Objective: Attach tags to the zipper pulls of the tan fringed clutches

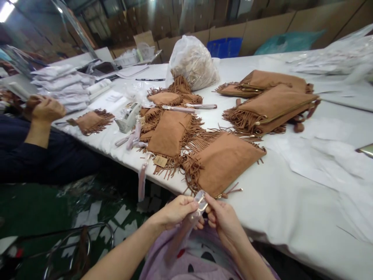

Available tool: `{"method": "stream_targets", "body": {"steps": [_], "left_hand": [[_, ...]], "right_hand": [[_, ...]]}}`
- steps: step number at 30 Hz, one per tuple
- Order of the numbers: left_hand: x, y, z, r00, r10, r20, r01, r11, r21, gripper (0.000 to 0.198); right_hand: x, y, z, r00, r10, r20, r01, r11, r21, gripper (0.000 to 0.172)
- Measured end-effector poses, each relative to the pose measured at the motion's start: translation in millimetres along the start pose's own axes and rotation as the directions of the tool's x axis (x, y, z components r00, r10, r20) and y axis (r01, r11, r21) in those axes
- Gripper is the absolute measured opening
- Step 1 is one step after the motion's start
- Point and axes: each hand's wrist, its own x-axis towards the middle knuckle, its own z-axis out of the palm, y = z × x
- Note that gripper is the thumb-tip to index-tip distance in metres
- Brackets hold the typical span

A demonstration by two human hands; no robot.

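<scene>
Strap (181, 236) in clear wrapping is pinched at its metal fitting (201, 203) by left hand (178, 210) and right hand (223, 220), just before the table (279, 202), seemingly so that end is steadied.

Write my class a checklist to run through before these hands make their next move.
1. Left hand gripping the wrapped strap: ok.
2. Right hand at the strap's metal buckle: ok.
3. Nearest fringed pouch resting on the table: ok.
4. Strap bare: not ok; translucent wrapping covers it.
5. Pouch zip closed: cannot tell; its opening is mostly hidden.
</scene>
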Motion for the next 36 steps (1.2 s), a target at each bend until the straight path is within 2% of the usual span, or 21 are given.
{"method": "stream_targets", "body": {"steps": [4,7,10,14,19,22,27,30,34,36], "left_hand": [[0.9,1.5,-1.2,0.995,0.009,-0.097,-0.012,0.999,-0.035,0.046],[1.7,1.1,2.2,0.990,0.045,-0.135,-0.047,0.999,-0.012,0.045],[0.7,-3.9,9.5,0.986,0.083,-0.147,-0.086,0.996,-0.013,0.047],[-0.3,-15.9,16.5,0.984,0.127,-0.127,-0.134,0.990,-0.047,0.045],[1.7,-21.2,22.3,0.946,0.200,-0.255,-0.203,0.979,0.014,0.047],[1.1,-20.0,26.5,0.930,0.223,-0.291,-0.211,0.975,0.075,0.051],[1.2,-26.4,26.8,0.873,0.256,-0.414,-0.274,0.962,0.018,0.043],[1.3,-30.6,26.3,0.839,0.267,-0.473,-0.304,0.953,-0.001,0.039],[-1.7,-29.6,32.7,0.779,0.301,-0.549,-0.310,0.947,0.080,0.034],[-4.9,-27.1,37.4,0.739,0.382,-0.555,-0.334,0.923,0.191,0.028]], "right_hand": [[-0.6,-3.0,0.0,1.000,-0.025,0.017,0.027,0.992,-0.125,0.052],[-4.1,-1.6,-3.6,0.993,-0.021,0.113,0.047,0.970,-0.238,0.048],[-4.0,1.5,-7.2,0.983,-0.031,0.183,0.067,0.979,-0.195,0.044],[0.6,5.9,-10.4,0.983,-0.051,0.176,0.076,0.988,-0.138,0.044],[2.1,9.9,-11.5,0.975,-0.056,0.214,0.097,0.978,-0.186,0.039],[1.6,8.5,-8.3,0.984,-0.031,0.177,0.065,0.980,-0.187,0.038],[2.9,5.0,-2.8,0.996,-0.029,0.084,0.045,0.980,-0.192,0.040],[4.1,7.1,-2.0,0.996,-0.037,0.081,0.052,0.982,-0.180,0.040],[4.3,9.5,0.0,0.993,-0.043,0.111,0.057,0.991,-0.120,0.038],[3.5,8.3,1.8,0.994,-0.038,0.100,0.046,0.996,-0.083,0.036]]}}
